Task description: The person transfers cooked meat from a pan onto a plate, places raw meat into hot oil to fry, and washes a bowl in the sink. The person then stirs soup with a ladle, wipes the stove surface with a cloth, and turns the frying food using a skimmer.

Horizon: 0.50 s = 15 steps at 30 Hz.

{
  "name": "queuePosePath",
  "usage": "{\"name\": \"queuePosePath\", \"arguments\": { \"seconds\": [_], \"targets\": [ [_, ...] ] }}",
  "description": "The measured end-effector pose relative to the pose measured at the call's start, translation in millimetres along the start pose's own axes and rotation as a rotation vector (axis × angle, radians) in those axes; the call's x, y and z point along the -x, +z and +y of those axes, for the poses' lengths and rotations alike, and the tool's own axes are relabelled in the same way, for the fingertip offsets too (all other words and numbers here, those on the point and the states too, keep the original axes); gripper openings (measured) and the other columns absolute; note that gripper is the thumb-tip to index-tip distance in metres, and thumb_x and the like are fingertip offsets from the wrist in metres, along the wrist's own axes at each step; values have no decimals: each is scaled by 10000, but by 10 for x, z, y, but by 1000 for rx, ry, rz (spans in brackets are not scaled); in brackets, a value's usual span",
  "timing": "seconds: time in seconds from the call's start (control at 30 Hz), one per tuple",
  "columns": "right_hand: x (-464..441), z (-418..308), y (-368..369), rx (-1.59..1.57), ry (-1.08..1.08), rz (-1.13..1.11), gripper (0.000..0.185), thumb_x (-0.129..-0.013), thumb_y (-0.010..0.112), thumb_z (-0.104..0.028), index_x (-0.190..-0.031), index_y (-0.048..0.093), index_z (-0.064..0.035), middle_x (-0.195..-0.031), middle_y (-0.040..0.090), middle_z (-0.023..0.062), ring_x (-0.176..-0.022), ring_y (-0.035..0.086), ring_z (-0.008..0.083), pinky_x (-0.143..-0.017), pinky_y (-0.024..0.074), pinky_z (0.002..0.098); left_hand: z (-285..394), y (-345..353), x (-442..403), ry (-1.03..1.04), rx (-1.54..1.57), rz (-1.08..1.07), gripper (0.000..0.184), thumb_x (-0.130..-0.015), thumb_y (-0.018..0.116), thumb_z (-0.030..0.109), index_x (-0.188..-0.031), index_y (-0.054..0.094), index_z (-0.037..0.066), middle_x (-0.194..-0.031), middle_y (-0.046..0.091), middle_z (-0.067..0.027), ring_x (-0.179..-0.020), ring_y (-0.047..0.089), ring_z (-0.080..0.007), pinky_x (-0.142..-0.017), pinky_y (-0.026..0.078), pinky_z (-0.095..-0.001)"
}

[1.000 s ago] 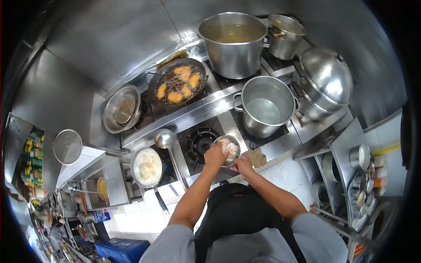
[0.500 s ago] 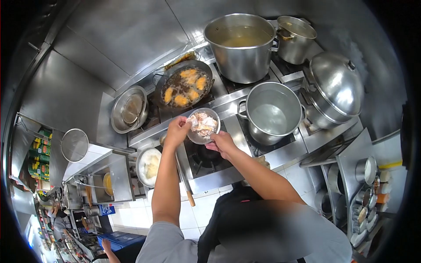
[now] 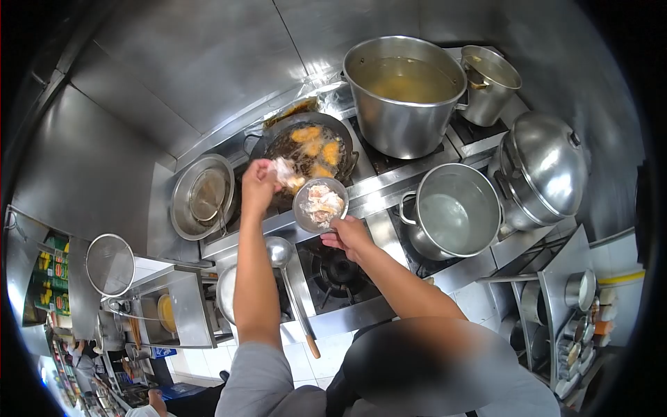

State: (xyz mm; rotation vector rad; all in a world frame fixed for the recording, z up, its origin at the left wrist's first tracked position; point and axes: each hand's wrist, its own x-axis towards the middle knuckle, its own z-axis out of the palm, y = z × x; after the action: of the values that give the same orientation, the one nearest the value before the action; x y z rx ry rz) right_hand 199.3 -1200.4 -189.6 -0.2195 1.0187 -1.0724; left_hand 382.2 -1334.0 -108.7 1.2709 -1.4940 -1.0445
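Observation:
A pale, floured piece of food (image 3: 283, 171) is pinched in the fingers of my left hand (image 3: 258, 182), over the near left edge of a dark wok (image 3: 278, 127). Orange-brown fried pieces (image 3: 331, 153) bubble in the wok's oil. My right hand (image 3: 349, 237) grips the rim of a small metal bowl (image 3: 301, 215), which is tilted just in front of the wok. More floured pieces (image 3: 324, 203) lie in this bowl. Under and in front of it is a burner (image 3: 340, 270).
Large pots (image 3: 399, 125) (image 3: 453, 240) and a domed steamer (image 3: 549, 163) stand to the right. A ladle (image 3: 295, 306) lies across the stove front. At the left are a metal basin (image 3: 182, 201) and a strainer (image 3: 110, 265). Another person's hand (image 3: 158, 402) shows at bottom left.
Both hands have moved forward with the bowl, from the front burner to the wok. My left hand has lifted a floured piece out of the bowl.

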Motion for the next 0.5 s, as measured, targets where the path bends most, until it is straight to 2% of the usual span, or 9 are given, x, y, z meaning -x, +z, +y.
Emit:
{"name": "queuePosePath", "arguments": {
  "seconds": [0.07,0.13,0.17,0.23,0.27,0.3,0.37,0.43,0.5],
  "targets": [
    [-45,23,-36,14,0,13,218,-837,555,-91,-1035,534,-2,-940,619,110,-736,657,215,-621,587,319,-217,-138,-458,25,-22,2,153,-881,535,33,-1034,544,42,-837,626,-7,-713,583,-65,-563,487,-202],
    [-61,73,-105,15,17,18,211,-839,550,-88,-1032,538,-3,-927,616,102,-737,650,205,-627,578,320,-578,-188,-901,69,-305,-46,145,-851,561,53,-995,572,38,-794,638,-55,-697,610,-131,-582,492,-258],
    [-38,73,-126,17,12,23,211,-839,550,-88,-1032,538,-3,-927,616,102,-737,650,205,-627,578,320,-685,-145,-1011,71,-299,-48,145,-851,561,53,-995,572,38,-794,638,-55,-697,610,-131,-582,492,-258],
    [6,86,-183,26,26,84,199,-841,545,-86,-1025,537,-10,-922,613,94,-748,646,201,-646,569,325,-871,-30,-1165,221,-780,1,151,-803,598,95,-944,602,42,-785,648,-134,-724,642,-262,-646,503,-352],
    [3,90,-222,37,31,90,190,-845,542,-87,-1021,533,-18,-916,607,82,-761,646,200,-657,562,323,-954,45,-1205,178,-799,31,151,-770,620,135,-902,633,64,-839,650,-180,-804,638,-353,-720,498,-417],
    [-3,84,-252,37,29,97,190,-845,542,-87,-1021,533,-18,-916,607,82,-761,646,200,-657,562,323,-1026,86,-1245,179,-794,26,151,-770,620,135,-902,633,64,-839,650,-180,-804,638,-353,-720,498,-417],
    [19,76,-306,57,0,79,176,-845,546,-89,-1007,526,-21,-904,602,79,-767,645,193,-655,558,312,-1042,172,-1240,1,-956,-31,125,-785,601,133,-895,652,101,-917,666,-194,-908,635,-361,-781,492,-457],
    [8,62,-344,75,-8,113,165,-845,548,-90,-993,528,-20,-905,605,83,-761,645,189,-645,556,306,-1086,213,-1270,59,-992,-53,106,-783,608,121,-862,674,98,-904,667,-199,-898,638,-356,-774,498,-458],
    [10,35,-379,91,-12,140,154,-845,551,-91,-979,531,-18,-907,607,87,-755,645,184,-635,554,300,-963,251,-1302,203,-1141,-126,121,-790,622,147,-863,702,94,-878,674,-169,-868,645,-350,-751,509,-435]
  ]
}}
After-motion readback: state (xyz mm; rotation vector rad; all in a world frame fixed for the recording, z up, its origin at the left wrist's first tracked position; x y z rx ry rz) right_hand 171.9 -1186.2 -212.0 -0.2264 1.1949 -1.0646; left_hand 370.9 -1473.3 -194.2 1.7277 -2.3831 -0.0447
